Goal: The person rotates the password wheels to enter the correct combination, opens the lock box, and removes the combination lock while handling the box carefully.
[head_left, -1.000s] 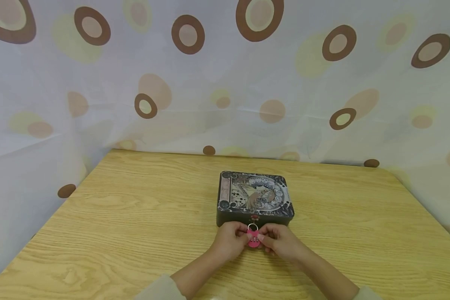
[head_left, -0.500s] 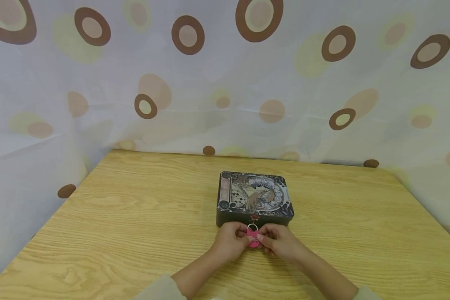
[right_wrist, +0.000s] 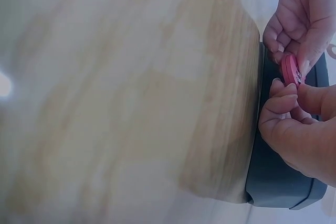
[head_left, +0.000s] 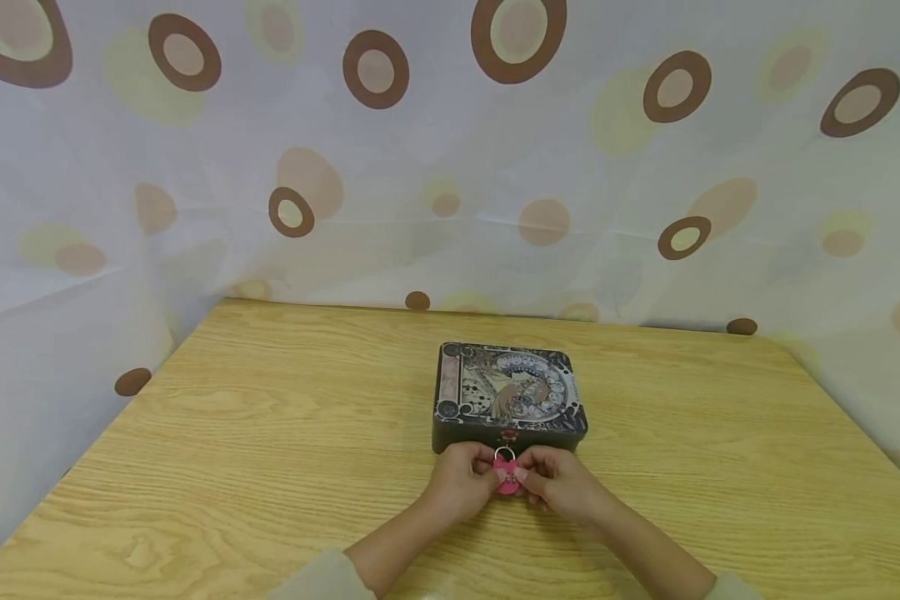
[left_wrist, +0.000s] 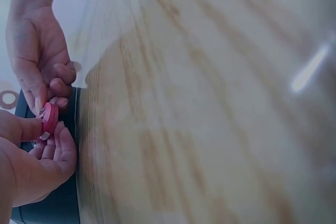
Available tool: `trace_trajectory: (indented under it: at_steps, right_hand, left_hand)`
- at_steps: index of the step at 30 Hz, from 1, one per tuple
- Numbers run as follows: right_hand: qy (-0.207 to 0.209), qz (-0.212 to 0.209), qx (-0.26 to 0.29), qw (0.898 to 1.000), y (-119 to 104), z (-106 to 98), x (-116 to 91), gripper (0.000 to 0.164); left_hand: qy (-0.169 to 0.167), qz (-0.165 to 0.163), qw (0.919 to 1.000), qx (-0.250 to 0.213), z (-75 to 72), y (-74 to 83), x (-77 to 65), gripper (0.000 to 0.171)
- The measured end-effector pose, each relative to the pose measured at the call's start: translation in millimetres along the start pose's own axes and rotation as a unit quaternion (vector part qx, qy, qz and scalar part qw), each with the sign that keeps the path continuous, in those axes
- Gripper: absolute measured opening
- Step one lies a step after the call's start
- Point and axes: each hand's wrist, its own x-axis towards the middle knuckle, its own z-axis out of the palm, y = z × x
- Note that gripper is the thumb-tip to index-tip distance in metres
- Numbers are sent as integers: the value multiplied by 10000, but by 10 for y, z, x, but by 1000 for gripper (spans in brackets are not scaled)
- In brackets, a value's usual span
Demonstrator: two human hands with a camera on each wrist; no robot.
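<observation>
A pink combination padlock (head_left: 507, 477) with a metal shackle hangs at the front of a dark box (head_left: 512, 387) with a patterned lid. Its shackle meets a small red clasp (head_left: 509, 435) on the box front. My left hand (head_left: 461, 483) pinches the padlock's left side between thumb and fingers. From the other side, my right hand (head_left: 562, 483) pinches it, thumb near the number dials. In the left wrist view both hands close around the padlock (left_wrist: 49, 119) before the box wall. The right wrist view shows the padlock (right_wrist: 292, 70) edge-on; its digits are too small to read.
The box stands on a wood-grain table (head_left: 270, 433). Behind and at the left hangs a pale curtain (head_left: 420, 150) with brown and yellow ovals, meeting the table's back edge.
Both hands stay on the padlock with almost no movement. My left thumb has shifted slightly right over the dials. The box has not moved.
</observation>
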Motion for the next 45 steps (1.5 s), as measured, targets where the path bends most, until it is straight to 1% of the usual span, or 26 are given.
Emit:
trace_trajectory:
  at_steps: [6, 15, 23, 28, 36, 40, 45]
  right_hand:
    - [20, 12, -14, 10000, 5, 2, 3, 18]
    - [47, 131, -17, 9999, -22, 12, -9, 18]
    - [72, 178, -47, 9998, -30, 12, -10, 17]
    - [79, 187, -21, 9998, -30, 14, -12, 17]
    - [63, 125, -24, 9999, -28, 11, -14, 18]
    - [40, 99, -27, 9999, -22, 9, -14, 19]
    - [37, 110, -17, 9999, -9, 7, -11, 18]
  left_hand:
    - [-53, -36, 9999, -113, -2, -7, 1, 10]
    - [-311, -155, 9986, -390, -11, -40, 9, 12]
    - [-324, -227, 9980, -496, -26, -27, 4, 14]
    - [-404, -172, 9980, -457, -46, -26, 3, 17]
    - [-514, -295, 9970, -498, -49, -28, 8, 21]
    - [-519, -330, 9970, -480, -42, -42, 10, 21]
    - [-438, -217, 9982, -352, -37, -49, 14, 20]
